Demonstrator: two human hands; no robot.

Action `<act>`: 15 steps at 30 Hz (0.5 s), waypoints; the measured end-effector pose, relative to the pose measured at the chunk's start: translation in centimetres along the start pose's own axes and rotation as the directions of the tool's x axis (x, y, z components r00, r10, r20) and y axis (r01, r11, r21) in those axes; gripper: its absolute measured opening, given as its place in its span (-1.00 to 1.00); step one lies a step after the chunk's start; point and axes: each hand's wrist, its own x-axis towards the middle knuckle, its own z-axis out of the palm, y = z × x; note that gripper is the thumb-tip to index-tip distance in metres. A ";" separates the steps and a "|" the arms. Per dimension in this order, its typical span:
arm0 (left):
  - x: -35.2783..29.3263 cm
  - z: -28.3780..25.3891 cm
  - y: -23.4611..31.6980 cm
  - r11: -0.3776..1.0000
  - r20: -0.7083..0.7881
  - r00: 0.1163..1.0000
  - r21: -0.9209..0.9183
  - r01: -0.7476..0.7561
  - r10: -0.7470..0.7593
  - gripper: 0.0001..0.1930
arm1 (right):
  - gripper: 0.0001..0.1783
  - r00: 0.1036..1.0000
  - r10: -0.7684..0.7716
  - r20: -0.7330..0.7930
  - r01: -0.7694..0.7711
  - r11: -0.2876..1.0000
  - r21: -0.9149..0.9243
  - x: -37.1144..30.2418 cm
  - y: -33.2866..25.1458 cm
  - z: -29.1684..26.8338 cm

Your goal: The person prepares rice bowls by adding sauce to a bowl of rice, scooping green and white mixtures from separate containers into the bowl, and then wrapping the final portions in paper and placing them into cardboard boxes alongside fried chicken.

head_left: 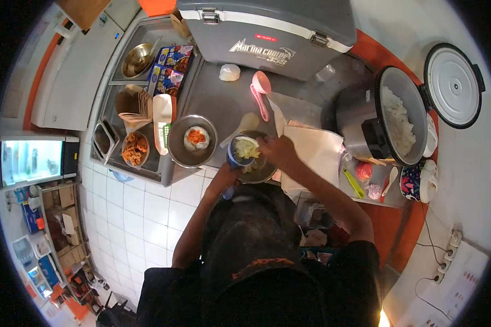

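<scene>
My left hand [222, 179] is closed round the handle of a blue scoop [233, 159]. Pale yellow-green food [245, 148], shredded in look, fills the scoop, and a white curved edge shows along its far side. At the scoop's right rim my right hand [276, 151] has its fingers bent together; what they pinch is hidden. Under both lies a metal bowl [265, 172], mostly covered by the scoop and hands. To its left another metal bowl [175, 143] holds white rice topped with orange food [196, 138]. A beige paddle [249, 122] leans at the far rim of the nearer bowl.
A rice cooker [360, 128] stands open at right, full of rice. Behind the counter is a grey cooler box [267, 43]. A pink scoop [261, 87], paper sheets [313, 152] and a green-handled tool [353, 184] lie about. Fried pieces [135, 149] sit in a bowl at left.
</scene>
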 end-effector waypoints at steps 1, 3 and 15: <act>-0.2 0.2 1.0 0.859 0.279 0.902 -0.307 0.410 -0.331 -0.75 | -0.55 0.996 0.067 -0.053 -0.070 0.997 -0.045 -0.4 -1.6 0.6; -1.8 1.2 6.0 0.783 0.283 0.889 -0.426 0.453 -0.360 -0.74 | -0.44 0.985 0.140 -0.105 -0.149 0.985 -0.082 -1.7 -3.9 0.4; -2.8 2.5 5.1 0.657 0.335 0.902 -0.619 0.429 -0.273 -0.76 | -0.39 0.969 0.150 0.197 -0.207 0.927 0.312 -6.5 -6.4 -2.2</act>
